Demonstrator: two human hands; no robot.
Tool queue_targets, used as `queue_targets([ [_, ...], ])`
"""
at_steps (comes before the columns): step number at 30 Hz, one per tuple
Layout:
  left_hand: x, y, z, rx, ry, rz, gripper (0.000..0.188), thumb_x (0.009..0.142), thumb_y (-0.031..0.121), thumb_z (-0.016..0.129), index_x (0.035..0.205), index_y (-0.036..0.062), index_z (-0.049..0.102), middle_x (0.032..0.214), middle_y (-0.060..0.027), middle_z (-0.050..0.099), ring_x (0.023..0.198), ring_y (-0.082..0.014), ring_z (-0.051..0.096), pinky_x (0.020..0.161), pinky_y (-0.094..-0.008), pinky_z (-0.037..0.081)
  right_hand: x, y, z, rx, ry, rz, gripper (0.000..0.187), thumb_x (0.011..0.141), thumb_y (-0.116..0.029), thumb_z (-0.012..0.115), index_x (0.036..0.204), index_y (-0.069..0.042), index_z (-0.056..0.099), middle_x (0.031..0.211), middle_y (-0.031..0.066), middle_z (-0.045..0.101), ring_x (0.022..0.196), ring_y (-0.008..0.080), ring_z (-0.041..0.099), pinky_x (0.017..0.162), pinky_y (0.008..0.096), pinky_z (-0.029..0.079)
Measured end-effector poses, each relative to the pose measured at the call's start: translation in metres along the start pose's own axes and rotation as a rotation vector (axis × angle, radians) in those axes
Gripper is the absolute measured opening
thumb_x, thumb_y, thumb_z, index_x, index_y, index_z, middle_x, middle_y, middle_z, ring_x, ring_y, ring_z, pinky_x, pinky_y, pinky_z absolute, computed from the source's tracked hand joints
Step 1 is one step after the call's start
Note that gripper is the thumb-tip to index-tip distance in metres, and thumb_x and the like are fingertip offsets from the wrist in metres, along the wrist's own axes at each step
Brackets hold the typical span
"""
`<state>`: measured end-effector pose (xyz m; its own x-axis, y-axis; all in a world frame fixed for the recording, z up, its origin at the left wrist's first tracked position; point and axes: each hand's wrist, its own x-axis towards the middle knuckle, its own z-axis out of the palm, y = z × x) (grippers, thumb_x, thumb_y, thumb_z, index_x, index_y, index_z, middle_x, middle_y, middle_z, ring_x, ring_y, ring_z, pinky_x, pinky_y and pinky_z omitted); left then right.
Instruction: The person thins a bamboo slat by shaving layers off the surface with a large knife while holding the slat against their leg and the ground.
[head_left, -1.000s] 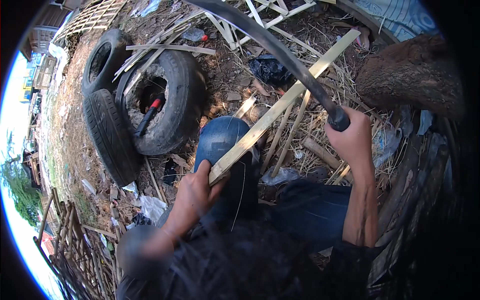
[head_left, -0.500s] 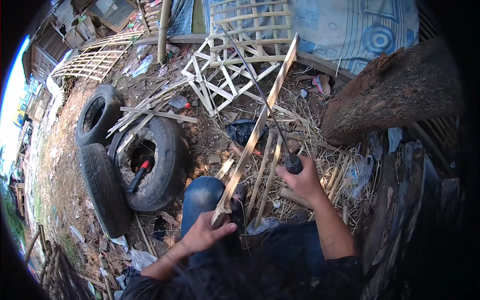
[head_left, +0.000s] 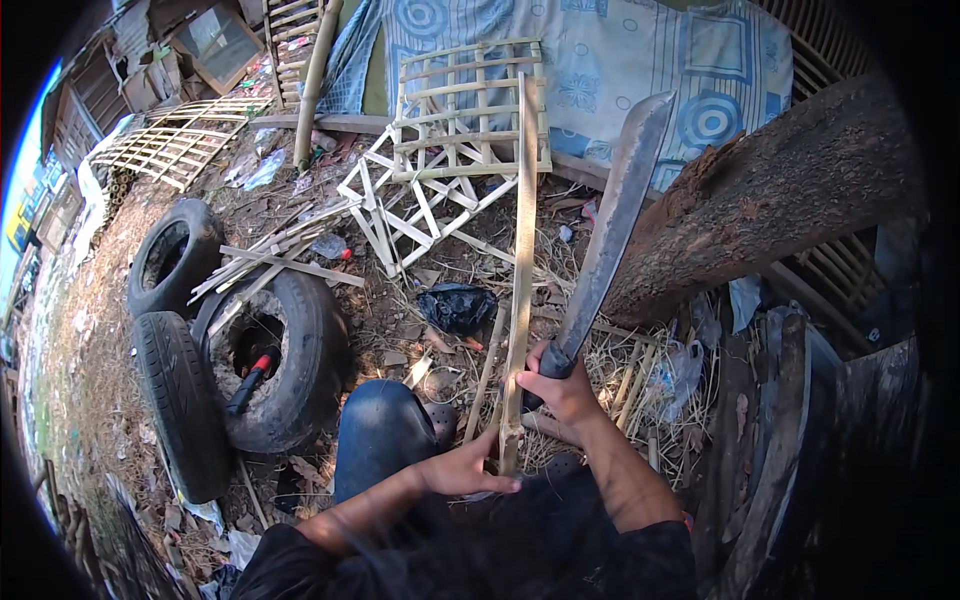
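Beside the knee (head_left: 380, 432), left hand (head_left: 455, 468): cannot tell whether its fingers clamp the bamboo slat (head_left: 521, 250).
Bamboo slat: between knee and machete (head_left: 618, 215).
Right hand (head_left: 568, 394): fingers clamped round the machete's handle.
Machete: slackened grip could drop it onto the left hand.

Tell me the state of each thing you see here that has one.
Knife: unsheathed, raised, in the right grip
Bamboo strip: in one piece, lower end at the left grip
Bamboo lattice: assembled
Black bag: crumpled, on the ground
Patterned cloth: spread out
Red-and-black tool: resting in a tire's opening
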<state>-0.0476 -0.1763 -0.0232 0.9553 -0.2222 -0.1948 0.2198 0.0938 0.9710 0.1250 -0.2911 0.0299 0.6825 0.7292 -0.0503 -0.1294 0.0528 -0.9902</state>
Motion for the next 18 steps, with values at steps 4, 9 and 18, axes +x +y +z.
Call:
queue_targets([
  [4,-0.015,0.057,-0.05,0.235,0.458,0.078,0.078,0.077,0.026,0.083,0.135,0.0026,0.035,0.12,-0.0123,0.05,0.114,-0.0227,0.05,0.093,-0.0372,0.046,0.001,-0.009,-0.007,-0.1,-0.044,-0.032,0.02,0.077,-0.005,0.073,0.072,-0.008,0.054,0.065,-0.0071,0.05,0.059,0.0032,0.045,0.055,0.0234,0.037],
  [9,0.02,0.146,-0.103,1.347,0.743,0.524,0.068,0.069,0.01,0.079,0.128,0.0099,0.047,0.129,-0.0166,0.046,0.121,-0.0376,0.046,0.101,-0.0454,0.038,0.006,-0.003,-0.018,-0.269,-0.069,-0.077,0.026,0.073,-0.004,0.075,0.068,-0.009,0.05,0.066,-0.0068,0.047,0.059,0.0038,0.041,0.054,0.0241,0.034],
  [18,0.058,0.179,-0.185,1.901,0.204,0.682,0.047,0.071,0.023,0.076,0.112,0.0124,0.057,0.112,-0.0097,0.059,0.122,-0.0312,0.051,0.113,-0.0487,0.031,0.006,-0.001,-0.011,-0.325,-0.361,-0.088,0.023,0.076,-0.01,0.076,0.07,-0.005,0.054,0.064,-0.0055,0.048,0.06,0.0052,0.043,0.055,0.026,0.036],
])
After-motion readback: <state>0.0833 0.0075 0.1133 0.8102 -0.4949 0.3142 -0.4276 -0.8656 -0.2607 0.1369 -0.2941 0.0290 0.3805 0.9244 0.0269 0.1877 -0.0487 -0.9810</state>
